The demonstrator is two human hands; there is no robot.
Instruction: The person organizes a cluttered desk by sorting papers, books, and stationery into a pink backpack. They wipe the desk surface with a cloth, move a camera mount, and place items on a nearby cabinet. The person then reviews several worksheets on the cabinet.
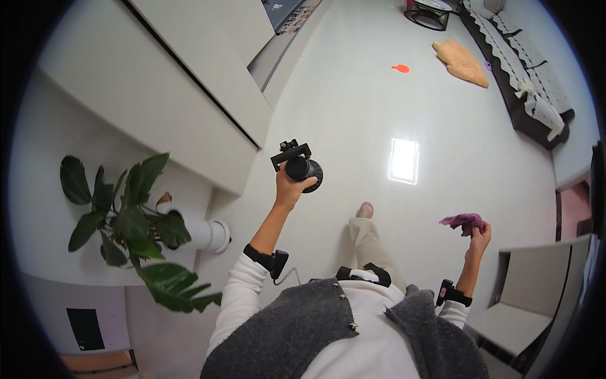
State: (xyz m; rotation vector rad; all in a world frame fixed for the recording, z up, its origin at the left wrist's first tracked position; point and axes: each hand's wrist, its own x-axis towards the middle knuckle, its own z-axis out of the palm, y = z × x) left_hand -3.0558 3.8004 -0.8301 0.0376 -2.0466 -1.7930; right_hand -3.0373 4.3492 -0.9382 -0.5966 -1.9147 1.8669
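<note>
My left hand (289, 189) grips a black stand (300, 166) that has a clamp-like bracket at one end and a round ribbed part beside my thumb. Its exact kind is not plain from above. Out to the right, my right hand (479, 237) pinches a crumpled purple cloth (464, 222), which hangs loosely from the fingers. Both hands are held away from my body over the pale glossy floor (341, 142). One foot in a pinkish shoe (365, 210) shows between them.
A leafy potted plant (137, 222) in a white pot (208, 235) stands left, below a light cabinet (156, 94). A grey chair (525, 293) is near my right arm. Farther off are an orange paddle (401, 68), a tan cushion (460, 64) and a covered sofa (516, 80).
</note>
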